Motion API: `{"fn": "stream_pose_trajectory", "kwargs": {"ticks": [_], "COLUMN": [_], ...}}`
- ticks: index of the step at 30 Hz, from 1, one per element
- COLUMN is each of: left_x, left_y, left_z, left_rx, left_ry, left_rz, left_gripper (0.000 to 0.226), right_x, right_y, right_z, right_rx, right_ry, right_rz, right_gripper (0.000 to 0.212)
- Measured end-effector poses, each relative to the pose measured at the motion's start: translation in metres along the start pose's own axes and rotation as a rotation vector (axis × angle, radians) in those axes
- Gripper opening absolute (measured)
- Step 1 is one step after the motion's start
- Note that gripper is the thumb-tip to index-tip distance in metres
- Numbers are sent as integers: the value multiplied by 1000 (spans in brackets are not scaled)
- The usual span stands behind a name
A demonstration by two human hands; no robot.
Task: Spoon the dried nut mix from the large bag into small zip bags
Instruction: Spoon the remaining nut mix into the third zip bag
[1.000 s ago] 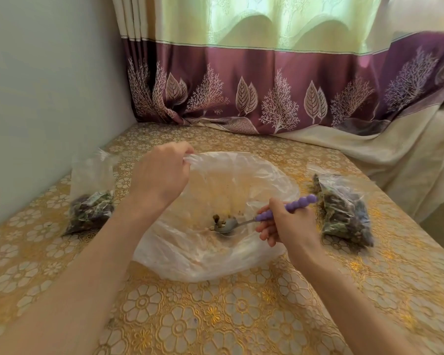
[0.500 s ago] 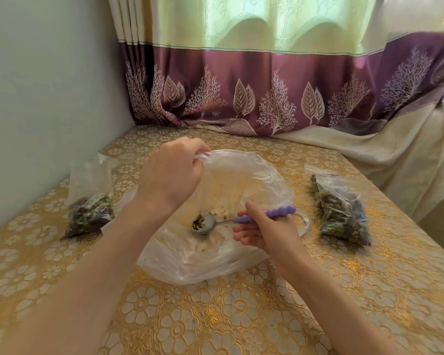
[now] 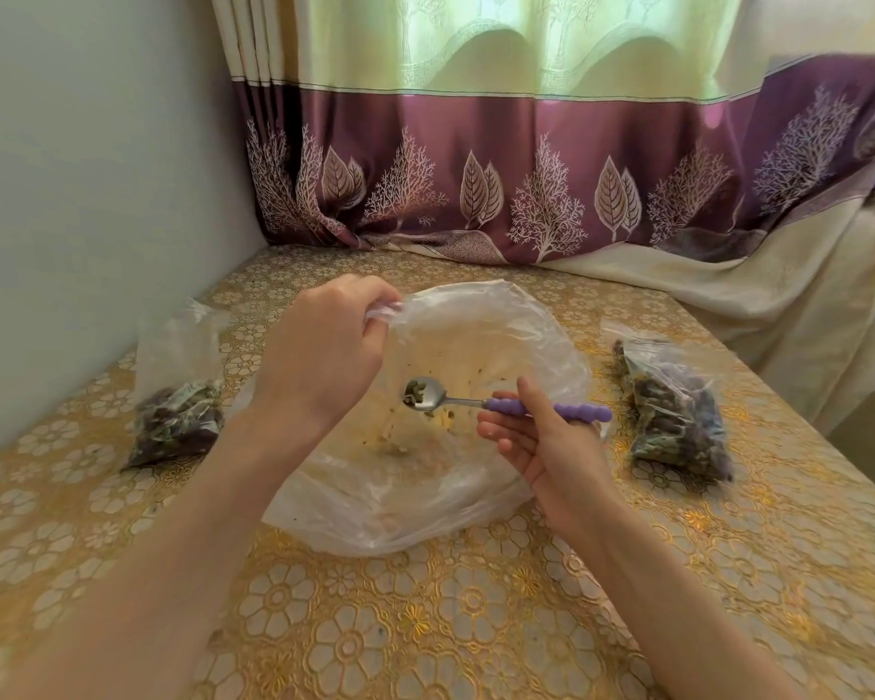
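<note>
1. Two small zip bags already filled: left zip bag (image 3: pixel 175 416) lying near the table's (image 3: pixel 476 623) left edge by the wall, holding dark nut mix, top standing loose; cannot tell whether sealed.
2. Left hand (image 3: pixel 324 356) curled round a bunched fold of the large bag's (image 3: pixel 476 315) rim, lifting it to hold the mouth open.
3. Large bag slumped at the table's middle, almost empty: only scattered crumbs and a few bits on the bottom.
4. Spoon (image 3: pixel 425 394) held level over the bag's inside, bowl carrying a small load of greenish pieces.
5. Right hand (image 3: pixel 551 442) pinching the spoon's purple handle, lower fingers loosely spread beneath.
6. Right zip bag (image 3: pixel 678 416) lying near the table's right edge, well filled with mix.
7. Judged nearly finished: last scraps left to scoop and tip into a small bag, then bags to close.
</note>
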State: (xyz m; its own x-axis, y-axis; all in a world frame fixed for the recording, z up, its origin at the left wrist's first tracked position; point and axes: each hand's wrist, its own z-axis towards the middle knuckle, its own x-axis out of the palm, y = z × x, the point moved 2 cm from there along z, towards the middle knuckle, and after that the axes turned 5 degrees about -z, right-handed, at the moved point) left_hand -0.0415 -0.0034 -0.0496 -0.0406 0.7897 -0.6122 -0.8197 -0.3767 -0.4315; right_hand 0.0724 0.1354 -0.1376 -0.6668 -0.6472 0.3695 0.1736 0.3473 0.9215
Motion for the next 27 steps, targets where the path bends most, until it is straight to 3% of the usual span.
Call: {"fn": "stream_pose_trajectory", "kwargs": {"ticks": [6, 16, 27], "left_x": [-1, -8, -12], "left_y": [6, 1, -18], "left_z": [3, 5, 2], "left_rx": [-37, -7, 69], "left_ry": [0, -34, -19], "left_rz": [30, 44, -74], "left_gripper": [22, 23, 22], "right_x": [-6, -21, -18], "right_y": [2, 7, 4], "right_z": [-3, -4, 3], "right_rx": [-24, -130, -117], "right_ry": [-21, -178, -208], "right_rz": [-66, -377, -216], "right_gripper": [33, 42, 35]}}
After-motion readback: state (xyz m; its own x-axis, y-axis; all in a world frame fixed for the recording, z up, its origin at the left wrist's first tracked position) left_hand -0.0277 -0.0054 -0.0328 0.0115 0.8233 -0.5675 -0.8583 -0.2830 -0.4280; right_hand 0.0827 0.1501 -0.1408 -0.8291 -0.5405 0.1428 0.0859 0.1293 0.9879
